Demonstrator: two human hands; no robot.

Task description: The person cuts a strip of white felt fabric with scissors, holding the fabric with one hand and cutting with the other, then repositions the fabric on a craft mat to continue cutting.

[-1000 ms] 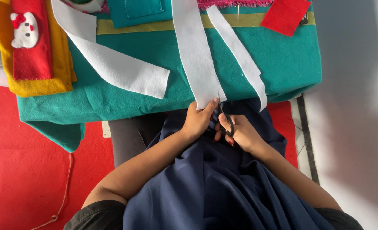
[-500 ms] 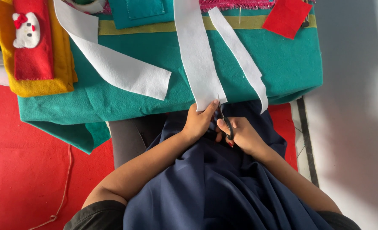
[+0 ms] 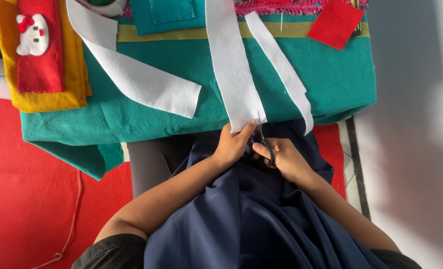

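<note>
Left hand (image 3: 233,144) pinches the white strip's (image 3: 234,74) lower end. Right hand (image 3: 283,157) closed around scissors (image 3: 264,139), blades at the strip edge.

Scissors (image 3: 265,142): blades now raised and entering the lower edge of the middle white felt strip (image 3: 234,69); earlier low beside the fingers. Left hand (image 3: 234,144): thumb now pinning that edge. Right hand (image 3: 286,158): shifted slightly upward.

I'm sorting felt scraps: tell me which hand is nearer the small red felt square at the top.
Right. The right hand, holding scissors, sits below and left of the red felt square. The left hand, pinching the white strip, is farther left.
</note>
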